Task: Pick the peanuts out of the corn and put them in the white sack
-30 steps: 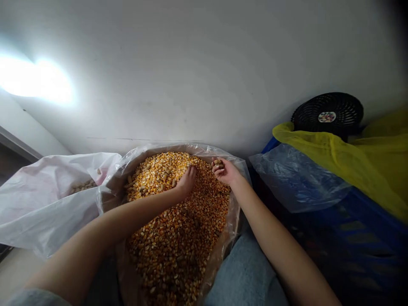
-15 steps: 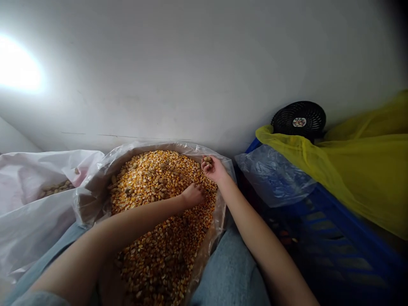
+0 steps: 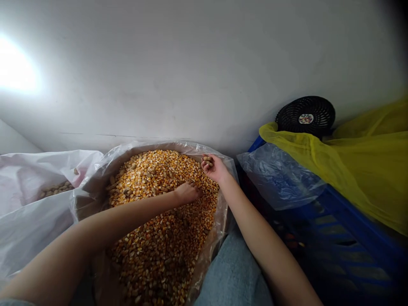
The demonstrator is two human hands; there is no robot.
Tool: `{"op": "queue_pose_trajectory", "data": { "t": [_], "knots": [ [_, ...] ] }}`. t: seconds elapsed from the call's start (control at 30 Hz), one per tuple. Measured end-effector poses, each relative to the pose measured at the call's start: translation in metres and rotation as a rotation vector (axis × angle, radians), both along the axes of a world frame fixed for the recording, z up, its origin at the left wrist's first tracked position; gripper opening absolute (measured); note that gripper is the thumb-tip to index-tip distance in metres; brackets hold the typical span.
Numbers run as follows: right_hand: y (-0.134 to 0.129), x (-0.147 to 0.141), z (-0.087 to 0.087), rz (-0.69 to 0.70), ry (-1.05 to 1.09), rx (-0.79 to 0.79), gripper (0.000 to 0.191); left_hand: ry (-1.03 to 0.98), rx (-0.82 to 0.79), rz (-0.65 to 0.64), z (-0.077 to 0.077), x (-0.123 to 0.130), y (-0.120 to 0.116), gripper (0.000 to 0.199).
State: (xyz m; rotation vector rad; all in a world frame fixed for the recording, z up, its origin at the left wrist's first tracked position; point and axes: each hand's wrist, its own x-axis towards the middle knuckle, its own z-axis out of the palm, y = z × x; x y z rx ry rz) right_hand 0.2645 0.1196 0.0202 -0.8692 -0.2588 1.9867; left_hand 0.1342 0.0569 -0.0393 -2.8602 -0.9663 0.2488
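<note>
Yellow-orange corn kernels point(image 3: 165, 233) fill a large bag lined with clear plastic point(image 3: 219, 214), with several unshelled peanuts point(image 3: 165, 174) mixed in on top. My left hand point(image 3: 188, 193) reaches across the heap, palm down, its fingertips lowered to the kernels at the right side; what lies under them is hidden. Close to the bag's far right rim, my right hand point(image 3: 214, 168) is turned palm up. Its fingers curl around a few peanuts in shell point(image 3: 208, 160).
On the left stands a white sack point(image 3: 19, 178) with peanuts point(image 3: 57, 188) inside. To the right are a blue plastic crate point(image 3: 344, 204), a clear plastic bag point(image 3: 280, 174), yellow netting point(image 3: 366, 165) and a black fan point(image 3: 306, 114). A pale wall point(image 3: 178, 76) rises behind.
My left hand has shifted slightly left over the corn. My right hand stays nearly in place, still holding the peanuts, and the view has moved a little.
</note>
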Motion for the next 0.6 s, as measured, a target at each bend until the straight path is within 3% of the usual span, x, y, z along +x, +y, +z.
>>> {"op": "queue_pose_trajectory", "data": {
  "t": [0.17,0.3,0.4,0.47,0.53,0.6],
  "knots": [
    [-0.001,-0.002,0.001,-0.011,-0.053,0.006,0.017,-0.168,-0.012,0.081,0.032,-0.061,0.000,0.019],
    [-0.002,-0.004,0.000,0.000,-0.100,0.000,0.016,-0.682,-0.196,0.348,0.052,-0.097,-0.003,0.024],
    [-0.004,-0.007,-0.001,0.018,-0.113,-0.002,0.013,-1.164,-0.525,0.548,0.065,-0.101,-0.003,0.024],
    [-0.008,-0.011,-0.002,0.037,-0.127,-0.010,0.013,-1.415,-0.749,0.606,0.073,-0.098,-0.002,0.025],
    [-0.014,-0.018,-0.003,0.065,-0.133,-0.020,0.014,-1.567,-0.877,0.634,0.080,-0.096,-0.001,0.025],
    [-0.024,-0.030,-0.003,0.104,-0.130,-0.022,0.016,-1.648,-0.908,0.660,0.086,-0.095,-0.001,0.025]
  ]
}}
